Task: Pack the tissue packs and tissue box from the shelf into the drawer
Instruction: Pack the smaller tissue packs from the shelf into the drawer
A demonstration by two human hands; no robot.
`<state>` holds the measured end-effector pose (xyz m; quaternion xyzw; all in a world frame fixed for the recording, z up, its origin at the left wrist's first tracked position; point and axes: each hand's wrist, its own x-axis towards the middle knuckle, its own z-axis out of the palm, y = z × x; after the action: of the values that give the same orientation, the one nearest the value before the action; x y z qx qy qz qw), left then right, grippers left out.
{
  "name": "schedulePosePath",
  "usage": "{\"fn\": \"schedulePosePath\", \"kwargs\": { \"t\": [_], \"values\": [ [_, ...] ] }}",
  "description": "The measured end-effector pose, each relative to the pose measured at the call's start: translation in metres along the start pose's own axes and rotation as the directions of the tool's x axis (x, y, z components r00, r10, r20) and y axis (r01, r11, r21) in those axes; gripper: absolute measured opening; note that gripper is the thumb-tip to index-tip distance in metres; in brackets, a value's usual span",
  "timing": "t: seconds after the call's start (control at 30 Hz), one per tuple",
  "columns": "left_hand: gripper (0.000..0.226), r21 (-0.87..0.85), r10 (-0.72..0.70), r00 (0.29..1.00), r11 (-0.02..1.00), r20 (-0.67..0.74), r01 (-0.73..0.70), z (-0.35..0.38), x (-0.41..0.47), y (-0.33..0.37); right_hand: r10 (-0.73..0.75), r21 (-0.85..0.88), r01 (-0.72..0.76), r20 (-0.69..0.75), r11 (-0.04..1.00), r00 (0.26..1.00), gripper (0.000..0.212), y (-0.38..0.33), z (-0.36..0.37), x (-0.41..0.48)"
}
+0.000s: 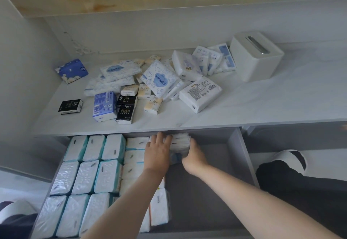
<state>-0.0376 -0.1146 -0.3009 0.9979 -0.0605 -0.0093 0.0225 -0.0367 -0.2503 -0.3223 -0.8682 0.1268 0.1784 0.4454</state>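
Observation:
Both my hands reach into the open grey drawer (232, 145) below the shelf. My left hand (158, 152) and my right hand (194, 157) press from either side on a small stack of white tissue packs (180, 145) at the drawer's back. Rows of white tissue packs (88, 171) fill the drawer's left half. On the white shelf (262, 99) lies a loose pile of several tissue packs (154, 81), white, blue and black. A white tissue box (256, 58) with a slot on top stands at the pile's right.
A blue pack (72, 70) and a black pack (71, 106) lie apart at the shelf's left. The drawer's right half shows bare grey floor (206, 191). White slippers and dark trouser legs show at the lower right (289, 160) and lower left (16, 210).

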Motion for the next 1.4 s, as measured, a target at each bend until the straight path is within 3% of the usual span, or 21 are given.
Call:
{"fn": "schedulePosePath", "kwargs": {
  "t": [0.13,0.33,0.57,0.7,0.87,1.03,1.1,1.2,1.33,1.4],
  "values": [
    [0.067,0.001,0.073,0.997,0.997,-0.041,-0.073,0.006,0.001,-0.007,-0.059,-0.009,0.058,-0.156,0.998,0.986,0.065,-0.004,-0.004,-0.005],
    [0.064,-0.046,0.026,0.998,0.999,0.057,-0.024,-0.005,0.007,-0.005,-0.028,-0.096,0.034,0.062,0.995,0.998,0.076,-0.007,-0.012,-0.006],
    [0.059,-0.081,0.03,0.991,0.996,0.131,-0.019,-0.021,-0.003,-0.002,0.089,-0.177,-0.102,-0.081,0.979,0.993,0.062,-0.019,-0.027,-0.02],
    [0.054,-0.111,0.05,0.992,0.993,0.118,-0.037,-0.044,-0.014,-0.006,0.028,-0.32,-0.076,-0.153,0.944,0.988,0.04,-0.033,-0.036,-0.04],
    [0.038,-0.165,0.111,0.992,0.979,-0.053,-0.119,-0.074,-0.018,-0.02,-0.343,-0.484,0.281,-0.04,0.828,0.939,0.016,-0.073,-0.05,-0.059],
    [0.035,-0.134,0.091,0.967,0.983,-0.237,-0.125,-0.109,-0.005,-0.049,-0.572,-0.56,0.52,0.097,0.645,0.814,0.024,-0.134,-0.063,-0.053],
    [0.038,-0.052,0.077,0.96,0.994,-0.268,-0.094,-0.119,0.0,-0.065,-0.597,-0.573,0.577,0.179,0.582,0.782,0.03,-0.152,-0.067,-0.047],
    [0.049,0.057,0.052,0.978,0.998,-0.2,-0.041,-0.126,0.008,-0.09,-0.587,-0.64,0.615,0.3,0.46,0.752,0.046,-0.168,-0.067,-0.033],
    [0.065,0.212,0.08,0.997,0.974,0.021,-0.083,-0.118,0.012,-0.114,-0.486,-0.726,0.578,0.377,0.374,0.788,0.069,-0.171,-0.058,-0.009],
    [0.065,0.247,0.101,0.994,0.963,0.037,-0.107,-0.11,0.011,-0.121,-0.448,-0.743,0.569,0.4,0.353,0.8,0.072,-0.169,-0.05,0.0]
  ]
}}
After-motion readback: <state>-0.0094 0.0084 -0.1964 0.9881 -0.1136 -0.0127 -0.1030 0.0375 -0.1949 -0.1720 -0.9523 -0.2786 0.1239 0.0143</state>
